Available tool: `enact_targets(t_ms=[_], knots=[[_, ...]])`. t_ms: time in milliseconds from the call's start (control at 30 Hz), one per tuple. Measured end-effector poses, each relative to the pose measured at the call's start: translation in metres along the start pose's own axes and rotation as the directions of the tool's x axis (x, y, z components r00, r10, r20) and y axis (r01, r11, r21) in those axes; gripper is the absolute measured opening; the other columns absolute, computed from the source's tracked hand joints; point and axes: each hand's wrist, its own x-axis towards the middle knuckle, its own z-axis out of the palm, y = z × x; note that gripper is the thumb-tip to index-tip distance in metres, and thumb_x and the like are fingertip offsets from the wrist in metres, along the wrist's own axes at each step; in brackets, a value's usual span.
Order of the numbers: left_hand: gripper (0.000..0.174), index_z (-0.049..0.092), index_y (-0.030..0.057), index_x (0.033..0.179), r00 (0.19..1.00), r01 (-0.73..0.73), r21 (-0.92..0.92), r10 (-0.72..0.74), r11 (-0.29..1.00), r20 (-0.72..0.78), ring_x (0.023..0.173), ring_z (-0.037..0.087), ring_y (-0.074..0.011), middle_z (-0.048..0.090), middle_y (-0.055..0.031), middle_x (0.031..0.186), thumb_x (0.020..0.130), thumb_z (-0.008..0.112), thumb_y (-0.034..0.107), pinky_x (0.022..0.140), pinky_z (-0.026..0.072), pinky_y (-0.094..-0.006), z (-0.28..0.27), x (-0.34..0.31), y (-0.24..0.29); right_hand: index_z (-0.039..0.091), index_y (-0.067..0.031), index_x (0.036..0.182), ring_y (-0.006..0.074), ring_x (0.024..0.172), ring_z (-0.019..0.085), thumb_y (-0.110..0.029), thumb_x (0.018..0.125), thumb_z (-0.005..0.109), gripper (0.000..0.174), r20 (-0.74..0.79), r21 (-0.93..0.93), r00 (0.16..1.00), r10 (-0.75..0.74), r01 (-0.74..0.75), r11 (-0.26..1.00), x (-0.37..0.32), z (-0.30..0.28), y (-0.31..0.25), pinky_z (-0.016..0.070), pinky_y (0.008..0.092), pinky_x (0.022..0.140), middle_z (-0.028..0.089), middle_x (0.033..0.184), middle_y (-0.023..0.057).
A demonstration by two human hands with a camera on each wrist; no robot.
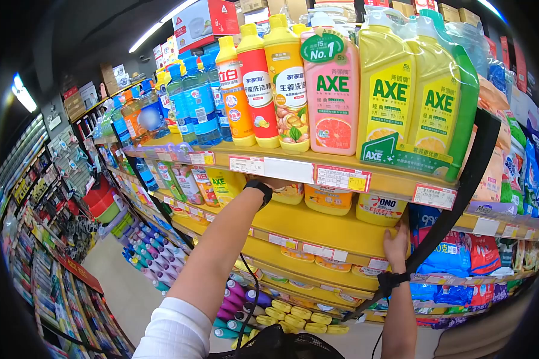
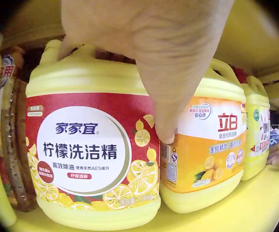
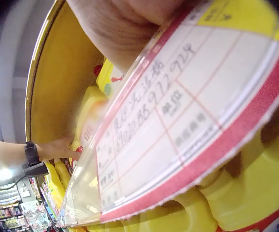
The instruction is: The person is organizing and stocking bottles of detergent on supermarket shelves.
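Observation:
My left hand lies over the top of a red-labelled dish soap jug, its thumb pointing down into the gap beside an orange-labelled jug. Its other fingers are hidden, so I cannot tell whether they grip the jug. Only the wrist with a black band shows clearly in the head view, at the upper shelf's lip. My right hand is at the right end of the lower shelf, fingers extended upward beside the OMO jug. The jugs stand upright in a row.
Above, the upper shelf carries upright bottles, including yellow AXE bottles, and price tags along its edge. A dark post slants past my right arm. More yellow shelves lie below, and purple-capped bottles stand near the floor.

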Motion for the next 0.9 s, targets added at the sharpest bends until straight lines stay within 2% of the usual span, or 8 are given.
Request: enact_targets(t_ms=[100, 300, 400, 500, 800, 900], knots=[[0.027, 0.064, 0.0140, 0.102, 1.000, -0.004, -0.010, 0.004, 1.000, 0.022, 0.096, 0.064, -0.0310, 0.068, -0.0107, 0.101, 0.089, 0.062, 0.037, 0.083, 0.0494, -0.0433, -0.003, 0.002, 0.001, 0.046, 0.0060, 0.134, 0.0372, 0.112, 0.057, -0.010, 0.084, 0.068, 0.057, -0.016, 0.008, 1.000, 0.014, -0.014, 1.000, 0.000, 0.001, -0.001, 0.0458, 0.0414, 0.097, 0.059, 0.119, 0.0246], [0.028, 0.064, 0.0142, 0.102, 0.998, -0.008, -0.026, 0.010, 1.000, 0.060, 0.097, 0.063, -0.0306, 0.067, -0.0106, 0.102, 0.089, 0.062, 0.039, 0.084, 0.0492, -0.0428, -0.009, 0.004, 0.002, 0.045, 0.0066, 0.136, 0.0368, 0.113, 0.058, -0.009, 0.084, 0.068, 0.058, -0.043, -0.006, 0.999, -0.023, 0.023, 1.000, -0.001, 0.004, 0.003, 0.0462, 0.0410, 0.096, 0.059, 0.119, 0.0247], [0.029, 0.064, 0.0143, 0.102, 0.997, -0.007, -0.036, 0.010, 0.999, 0.080, 0.098, 0.063, -0.0304, 0.067, -0.0106, 0.103, 0.088, 0.063, 0.039, 0.084, 0.0491, -0.0426, -0.013, 0.007, 0.003, 0.043, 0.0042, 0.137, 0.0416, 0.118, 0.055, -0.010, 0.085, 0.066, 0.059, -0.005, -0.007, 1.000, 0.000, 0.000, 1.000, 0.001, 0.003, 0.006, 0.0449, 0.0428, 0.100, 0.058, 0.125, 0.0265], [0.029, 0.063, 0.0143, 0.102, 0.995, -0.008, -0.043, 0.013, 0.999, 0.102, 0.098, 0.063, -0.0302, 0.067, -0.0105, 0.103, 0.088, 0.063, 0.040, 0.085, 0.0491, -0.0423, -0.017, 0.008, 0.004, 0.047, 0.0049, 0.133, 0.0360, 0.112, 0.059, -0.009, 0.084, 0.068, 0.055, -0.048, -0.005, 0.999, 0.003, -0.003, 1.000, 0.002, 0.007, 0.009, 0.0462, 0.0405, 0.096, 0.060, 0.119, 0.0231], [0.031, 0.063, 0.0146, 0.102, 0.979, -0.010, -0.081, 0.027, 0.997, 0.200, 0.099, 0.062, -0.0297, 0.066, -0.0104, 0.104, 0.087, 0.064, 0.042, 0.086, 0.0488, -0.0416, -0.034, 0.005, 0.012, 0.049, 0.0041, 0.131, 0.0357, 0.110, 0.059, -0.008, 0.083, 0.068, 0.053, -0.068, 0.059, 0.998, -0.018, 0.022, 0.998, 0.003, 0.009, 0.014, 0.0465, 0.0408, 0.096, 0.061, 0.118, 0.0225], [0.032, 0.063, 0.0147, 0.102, 0.971, -0.008, -0.093, 0.030, 0.996, 0.239, 0.100, 0.062, -0.0295, 0.066, -0.0103, 0.105, 0.087, 0.064, 0.043, 0.086, 0.0488, -0.0414, -0.045, -0.002, 0.018, 0.049, 0.0040, 0.132, 0.0352, 0.110, 0.060, -0.007, 0.083, 0.068, 0.053, -0.043, 0.008, 0.999, 0.001, -0.001, 1.000, 0.001, 0.002, 0.003, 0.0467, 0.0407, 0.095, 0.061, 0.117, 0.0223]])
